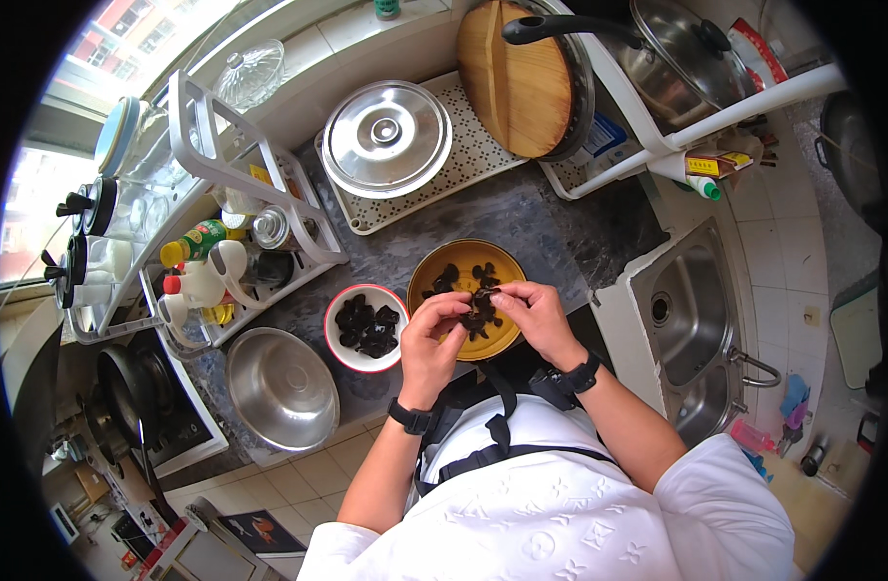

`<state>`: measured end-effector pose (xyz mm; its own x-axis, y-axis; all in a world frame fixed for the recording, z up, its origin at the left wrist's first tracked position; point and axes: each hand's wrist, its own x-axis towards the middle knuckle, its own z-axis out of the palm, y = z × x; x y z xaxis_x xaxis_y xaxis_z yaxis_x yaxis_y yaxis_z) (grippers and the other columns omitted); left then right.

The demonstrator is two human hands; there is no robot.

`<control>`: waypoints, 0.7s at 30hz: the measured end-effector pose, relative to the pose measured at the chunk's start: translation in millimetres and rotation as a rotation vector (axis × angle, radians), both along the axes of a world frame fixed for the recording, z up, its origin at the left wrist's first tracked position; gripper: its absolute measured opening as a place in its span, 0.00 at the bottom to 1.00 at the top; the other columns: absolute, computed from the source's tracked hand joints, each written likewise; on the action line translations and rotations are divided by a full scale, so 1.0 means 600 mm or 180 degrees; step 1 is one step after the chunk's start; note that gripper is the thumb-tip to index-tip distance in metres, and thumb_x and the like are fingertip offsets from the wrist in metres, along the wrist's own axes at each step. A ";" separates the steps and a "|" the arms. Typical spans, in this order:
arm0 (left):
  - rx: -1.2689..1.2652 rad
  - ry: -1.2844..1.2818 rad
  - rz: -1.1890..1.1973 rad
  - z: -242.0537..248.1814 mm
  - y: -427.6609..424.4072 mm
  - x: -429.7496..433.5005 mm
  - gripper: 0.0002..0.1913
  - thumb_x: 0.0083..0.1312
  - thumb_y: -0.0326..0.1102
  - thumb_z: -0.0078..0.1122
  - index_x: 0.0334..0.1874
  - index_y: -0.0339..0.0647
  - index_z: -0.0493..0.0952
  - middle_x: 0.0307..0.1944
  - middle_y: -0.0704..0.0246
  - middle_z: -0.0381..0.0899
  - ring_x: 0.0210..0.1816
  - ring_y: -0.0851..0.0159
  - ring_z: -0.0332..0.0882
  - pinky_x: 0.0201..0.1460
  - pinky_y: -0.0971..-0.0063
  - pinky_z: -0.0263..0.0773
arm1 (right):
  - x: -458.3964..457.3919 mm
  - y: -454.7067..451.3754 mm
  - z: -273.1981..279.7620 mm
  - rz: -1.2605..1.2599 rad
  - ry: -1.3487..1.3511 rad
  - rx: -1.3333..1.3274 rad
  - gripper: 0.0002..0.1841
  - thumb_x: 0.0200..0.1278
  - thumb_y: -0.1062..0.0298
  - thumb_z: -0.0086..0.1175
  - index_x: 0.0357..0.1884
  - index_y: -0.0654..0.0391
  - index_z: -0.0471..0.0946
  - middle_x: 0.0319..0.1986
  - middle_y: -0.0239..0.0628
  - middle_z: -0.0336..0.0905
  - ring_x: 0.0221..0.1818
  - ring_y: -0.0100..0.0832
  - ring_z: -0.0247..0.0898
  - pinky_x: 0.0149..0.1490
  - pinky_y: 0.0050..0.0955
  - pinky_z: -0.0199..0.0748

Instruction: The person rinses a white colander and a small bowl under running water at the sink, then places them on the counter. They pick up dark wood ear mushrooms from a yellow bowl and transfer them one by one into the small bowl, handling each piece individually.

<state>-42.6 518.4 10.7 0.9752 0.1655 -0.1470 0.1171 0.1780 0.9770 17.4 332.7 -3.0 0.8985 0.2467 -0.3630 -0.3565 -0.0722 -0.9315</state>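
Both hands work over a yellow-brown bowl (462,253) on the dark stone counter. Between the fingertips of my left hand (428,340) and my right hand (544,317) is a small dark, ruffled piece (482,299) that looks like black wood ear fungus. More dark fungus pieces (445,277) lie spread in the bowl below. Just left of it, a white bowl with a red rim (333,347) holds a heap of glossy dark fungus (369,327). My left fingers hide part of the yellow-brown bowl's near-left side.
A stainless steel basin (280,396) stands at the counter's left front edge. Behind are a lidded metal pot (386,156) on a patterned tray (480,134) and a wooden lid (538,87). Bottle racks (219,171) flank the left; a double sink (691,312) lies right.
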 end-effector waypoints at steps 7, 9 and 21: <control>0.0133 0.0003 -0.0276 0.002 0.002 0.002 0.12 0.67 0.12 0.62 0.50 0.30 0.84 0.59 0.59 0.85 0.55 0.67 0.85 0.59 0.75 0.81 | 0.004 0.002 0.016 0.0454 -0.0054 -0.0109 0.09 0.71 0.68 0.68 0.43 0.65 0.88 0.30 0.21 0.79 0.32 0.12 0.66 0.37 0.17 0.66; 0.0215 -0.0012 -0.0211 0.004 0.000 0.002 0.12 0.66 0.12 0.62 0.49 0.30 0.84 0.55 0.60 0.87 0.53 0.67 0.87 0.57 0.75 0.82 | 0.006 0.002 0.020 0.0572 -0.0147 -0.0288 0.08 0.70 0.69 0.69 0.40 0.65 0.88 0.27 0.20 0.77 0.30 0.12 0.63 0.35 0.18 0.64; 0.2059 -0.0583 -0.0215 0.015 0.006 0.012 0.14 0.60 0.16 0.67 0.47 0.37 0.86 0.43 0.63 0.90 0.43 0.58 0.88 0.47 0.69 0.83 | 0.023 0.001 0.064 0.1413 -0.0835 -0.1136 0.10 0.69 0.65 0.66 0.40 0.63 0.84 0.23 0.34 0.75 0.24 0.28 0.69 0.33 0.30 0.69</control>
